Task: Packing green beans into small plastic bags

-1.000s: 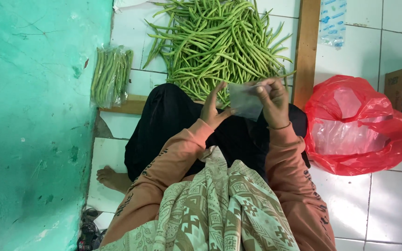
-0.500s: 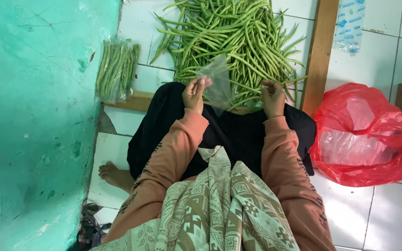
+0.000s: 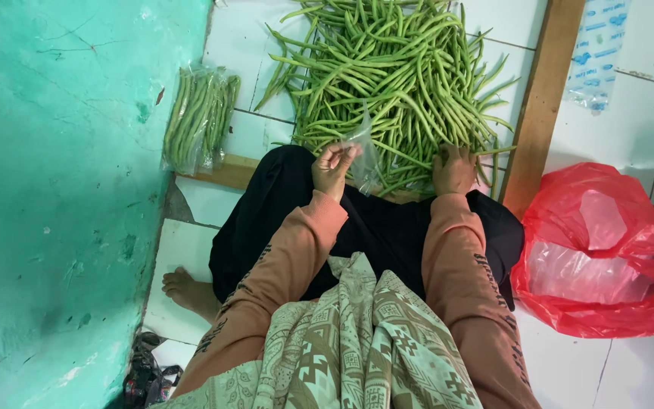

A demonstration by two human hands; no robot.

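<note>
Nearest me, patterned cloth (image 3: pixel 357 341) over the lap, orange sleeves running forward. Left hand (image 3: pixel 332 167) pinches a clear bag (image 3: pixel 365 155) by its rim, mouth up, still looking empty. Right hand (image 3: pixel 454 170) lies palm-down on the near edge of the bean pile (image 3: pixel 395 83), fingers curled among the pods; whether it grips any, I cannot tell. One packed bag (image 3: pixel 200 117) lies left by the green wall (image 3: pixel 54 189); I judge most beans unpacked. Loose pods mostly point away from me, long axis near to far. Red bag (image 3: pixel 607 250) right.

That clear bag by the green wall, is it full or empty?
Full. The clear bag is packed with green beans showing through the plastic, and lies apart from the loose bean pile.
</note>
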